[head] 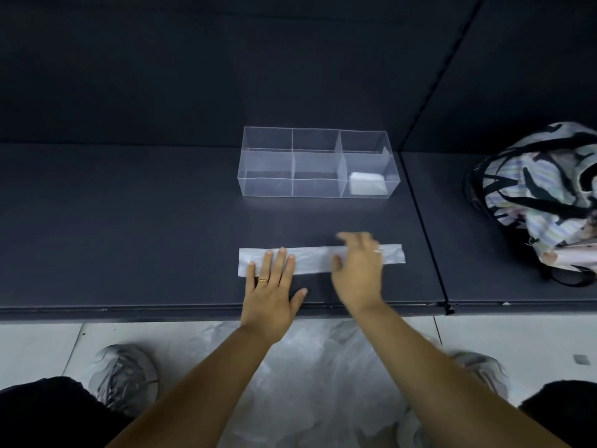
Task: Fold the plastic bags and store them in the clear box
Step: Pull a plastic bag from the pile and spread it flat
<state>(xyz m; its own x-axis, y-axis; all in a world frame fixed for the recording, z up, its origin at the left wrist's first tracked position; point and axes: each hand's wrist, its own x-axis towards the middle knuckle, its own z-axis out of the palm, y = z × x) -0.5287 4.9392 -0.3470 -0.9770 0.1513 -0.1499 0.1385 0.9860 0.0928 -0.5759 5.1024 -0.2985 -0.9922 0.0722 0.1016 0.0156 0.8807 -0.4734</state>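
Left hand (271,279) flat, fingers straight and spread, pressing the left end of the folded bag strip (310,261) onto the tabletop (129,237). Ring (262,281) on one finger.

Right hand (358,270) is over the right part of the strip and motion-blurred. Thumb is toward the strip's middle, fingers pointing away from me. Can't tell if it grips the plastic or just lies on it.

Strip is long and narrow, running left-right near the tabletop's front edge. Its right end sticks out past my right hand.

Clear box (268,163) sits behind the strip, apart from it, split by upright dividers. Can't tell the exact compartment count. One folded bag (368,184) lies in the right-end section, toward the near wall.

Patterned cloth bag (542,195) is on the tabletop at far right, apart from the box.

Loose plastic bags (316,367) are heaped on the floor (32,344) between my shoes (126,373), below the tabletop edge.
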